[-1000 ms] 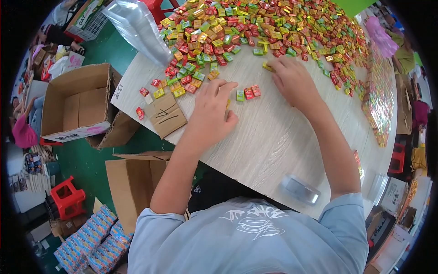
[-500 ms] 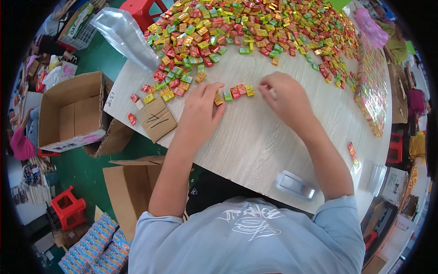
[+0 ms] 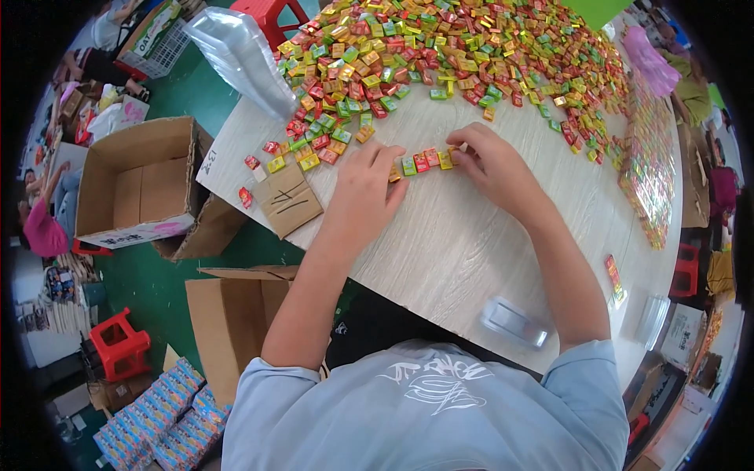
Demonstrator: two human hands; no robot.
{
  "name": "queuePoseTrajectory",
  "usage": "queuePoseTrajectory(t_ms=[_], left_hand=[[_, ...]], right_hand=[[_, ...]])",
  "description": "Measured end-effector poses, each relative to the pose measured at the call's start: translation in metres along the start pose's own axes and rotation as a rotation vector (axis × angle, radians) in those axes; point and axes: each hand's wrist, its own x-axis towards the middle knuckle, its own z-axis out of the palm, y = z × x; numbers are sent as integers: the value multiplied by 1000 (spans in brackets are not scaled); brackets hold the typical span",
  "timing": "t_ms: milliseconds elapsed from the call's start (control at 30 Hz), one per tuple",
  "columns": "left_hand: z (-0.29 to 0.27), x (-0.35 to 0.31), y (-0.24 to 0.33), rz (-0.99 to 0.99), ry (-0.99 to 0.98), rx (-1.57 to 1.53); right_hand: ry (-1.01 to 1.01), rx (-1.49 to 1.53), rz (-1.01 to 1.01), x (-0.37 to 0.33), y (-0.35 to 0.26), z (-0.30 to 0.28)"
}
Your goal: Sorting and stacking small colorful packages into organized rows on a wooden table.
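Note:
A short row of small wrapped sweets (image 3: 421,162), in orange, green, red and yellow, lies on the pale wood-grain table between my hands. My left hand (image 3: 364,187) grips the orange sweet (image 3: 394,173) at the row's left end between thumb and forefinger. At the other end, my right hand (image 3: 495,169) is closed in a pinch at the yellow sweet (image 3: 445,160). Its fingertips partly hide that end. Beyond the hands spreads a large heap of similar sweets (image 3: 377,59). Beside my left forearm is a flat piece of brown cardboard (image 3: 290,200).
Stacked clear plastic trays (image 3: 243,59) stand at the table's far left, and a clear container (image 3: 514,320) lies near the front edge. A wrapped block of sweets (image 3: 648,173) runs along the right. Open cardboard boxes (image 3: 137,184) and a red stool (image 3: 119,345) are on the left.
My right hand has come left to the row's end and its fingers now touch it. My left hand stays at the orange sweet. The whole view has shifted slightly.

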Motion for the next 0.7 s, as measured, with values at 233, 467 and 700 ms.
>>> queuePoseTrajectory(t_ms=[233, 467, 700], left_hand=[[1, 3, 3, 16, 7, 2], [1, 3, 1, 37, 10, 35], [1, 5, 2, 37, 2, 62]], right_hand=[[237, -342, 44, 4, 54, -28], [32, -229, -82, -18, 13, -24], [-9, -91, 3, -17, -4, -20]])
